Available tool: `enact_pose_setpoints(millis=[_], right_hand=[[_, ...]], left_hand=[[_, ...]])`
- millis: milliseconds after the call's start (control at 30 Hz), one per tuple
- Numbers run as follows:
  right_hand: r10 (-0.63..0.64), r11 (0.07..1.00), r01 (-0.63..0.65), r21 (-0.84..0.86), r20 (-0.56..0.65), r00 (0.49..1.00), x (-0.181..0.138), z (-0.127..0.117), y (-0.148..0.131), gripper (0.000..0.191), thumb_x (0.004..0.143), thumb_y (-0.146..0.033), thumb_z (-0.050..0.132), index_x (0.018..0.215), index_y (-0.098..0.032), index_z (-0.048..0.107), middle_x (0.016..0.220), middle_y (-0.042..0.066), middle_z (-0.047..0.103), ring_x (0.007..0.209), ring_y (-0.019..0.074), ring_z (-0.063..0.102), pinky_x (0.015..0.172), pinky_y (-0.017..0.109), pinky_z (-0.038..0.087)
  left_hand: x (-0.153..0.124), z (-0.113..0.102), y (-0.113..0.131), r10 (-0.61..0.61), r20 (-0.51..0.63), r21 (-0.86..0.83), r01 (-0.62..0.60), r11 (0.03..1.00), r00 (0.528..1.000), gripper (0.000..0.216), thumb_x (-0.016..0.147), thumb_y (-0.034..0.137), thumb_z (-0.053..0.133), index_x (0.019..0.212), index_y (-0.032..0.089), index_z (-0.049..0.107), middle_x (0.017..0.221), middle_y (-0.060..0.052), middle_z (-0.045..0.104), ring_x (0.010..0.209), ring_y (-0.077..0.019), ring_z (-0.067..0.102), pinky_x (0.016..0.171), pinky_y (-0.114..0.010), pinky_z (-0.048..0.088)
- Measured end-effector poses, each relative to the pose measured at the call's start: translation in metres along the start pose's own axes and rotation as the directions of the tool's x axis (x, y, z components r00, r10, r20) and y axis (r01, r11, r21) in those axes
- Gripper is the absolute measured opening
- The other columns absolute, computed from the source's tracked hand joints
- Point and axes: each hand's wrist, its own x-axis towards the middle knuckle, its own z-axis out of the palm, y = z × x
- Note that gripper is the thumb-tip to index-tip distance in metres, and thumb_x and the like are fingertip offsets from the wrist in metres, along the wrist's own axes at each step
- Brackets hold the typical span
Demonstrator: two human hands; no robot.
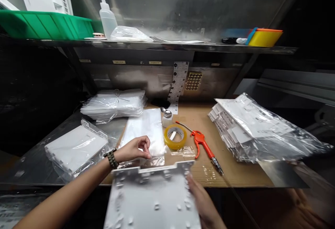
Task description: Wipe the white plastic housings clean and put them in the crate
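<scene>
My right hand [201,201] grips the right edge of a white moulded plastic panel [162,190], whose studded, clipped inner face is turned toward me. The panel's lower part runs out of view. My left hand [136,149], with a beaded bracelet at the wrist, is closed in a pinch at the near edge of a stack of clear plastic bags [143,126]. Just right of the bags lies a roll of clear yellowish tape [182,142]. Beyond the tape stands a small bottle with a metal cap [167,118]. An orange air blow gun [202,142] rests on the cardboard [240,173].
On the left sits a bagged white panel [78,145], with a tied bundle of bags [115,103] behind it. Bagged white parts [256,124] are piled on the right. The shelf [162,46] above carries a green bin [47,25] and a squeeze bottle [108,20].
</scene>
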Motion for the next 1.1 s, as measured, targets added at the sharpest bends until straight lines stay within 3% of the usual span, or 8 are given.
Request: enact_pose_setpoints(millis=[167,400,600,733,833,900,1000,1100], right_hand=[[-0.029,1.000,0.027,0.014,0.179,0.983,0.030,0.056,0.007,0.050,0.083,-0.070,0.068,0.103,-0.025,0.078,0.099,0.003,0.081,0.115,0.0342,0.071,0.094,0.047,0.056],[0.019,0.995,-0.027,0.098,0.082,0.996,0.031,0.046,-0.005,0.062,0.078,-0.063,0.079,0.112,-0.012,0.074,0.097,0.014,0.080,0.104,0.0329,0.075,0.097,0.046,0.056],[0.019,0.989,-0.041,0.145,0.153,0.988,0.038,0.058,-0.001,0.057,0.079,-0.061,0.079,0.109,-0.012,0.076,0.099,0.015,0.080,0.105,0.0331,0.074,0.095,0.046,0.057],[0.030,0.988,-0.042,0.152,0.080,0.996,0.041,0.056,-0.003,0.058,0.078,-0.059,0.081,0.113,-0.012,0.075,0.098,0.014,0.080,0.105,0.0329,0.075,0.095,0.045,0.057],[0.052,0.985,-0.059,0.160,0.044,0.998,0.038,0.047,-0.003,0.058,0.076,-0.057,0.084,0.113,-0.013,0.076,0.100,0.014,0.080,0.106,0.0335,0.074,0.095,0.045,0.057],[0.060,0.987,-0.066,0.150,0.044,0.997,0.035,0.042,-0.003,0.058,0.075,-0.056,0.084,0.112,-0.012,0.077,0.101,0.015,0.080,0.107,0.0342,0.074,0.096,0.046,0.057],[0.068,0.990,-0.067,0.126,0.001,0.998,0.031,0.033,-0.005,0.060,0.075,-0.058,0.083,0.114,-0.012,0.077,0.103,0.015,0.080,0.110,0.0354,0.073,0.097,0.048,0.056],[-0.038,0.999,0.040,0.016,-0.140,0.989,0.023,0.014,-0.012,0.063,0.080,-0.066,0.073,0.117,-0.015,0.077,0.102,0.014,0.080,0.111,0.0361,0.073,0.094,0.049,0.058]], left_hand=[[0.011,0.031,-0.005,0.091,-0.021,-0.033,-0.092,0.995,0.996,0.044,0.062,0.043,0.088,0.078,0.022,0.053,0.071,0.002,0.064,0.068,-0.0151,0.059,0.063,-0.028,0.049],[0.010,0.013,-0.007,0.180,-0.194,-0.010,-0.185,0.983,0.964,0.049,0.068,0.050,0.087,0.069,0.021,0.047,0.071,0.005,0.052,0.063,-0.0113,0.054,0.064,-0.028,0.051],[0.014,0.025,-0.009,0.303,-0.055,0.092,-0.297,0.950,0.951,0.040,0.070,0.047,0.083,0.063,0.019,0.056,0.076,0.000,0.055,0.066,-0.0134,0.053,0.055,-0.024,0.046],[0.013,0.019,-0.014,0.356,-0.075,0.215,-0.334,0.918,0.931,0.027,0.079,0.040,0.074,0.066,0.018,0.065,0.095,-0.008,0.063,0.073,-0.0160,0.059,0.061,-0.028,0.051],[0.010,0.009,-0.012,0.393,-0.191,0.355,-0.310,0.882,0.900,0.020,0.087,0.019,0.057,0.083,0.021,0.077,0.134,-0.012,0.060,0.103,-0.0235,0.064,0.094,-0.041,0.052],[0.010,0.004,-0.008,0.409,-0.260,0.423,-0.277,0.863,0.875,0.043,0.084,0.008,0.049,0.112,0.026,0.075,0.152,-0.009,0.051,0.127,-0.0288,0.055,0.110,-0.049,0.042],[0.016,0.001,-0.003,0.409,-0.313,0.451,-0.246,0.858,0.857,0.073,0.079,0.003,0.048,0.148,0.027,0.050,0.165,-0.009,0.036,0.142,-0.0311,0.045,0.115,-0.053,0.039],[0.022,0.002,0.001,0.419,-0.281,0.425,-0.280,0.861,0.863,0.069,0.087,0.011,0.049,0.155,0.022,0.041,0.168,-0.013,0.033,0.150,-0.0305,0.037,0.120,-0.052,0.036]])
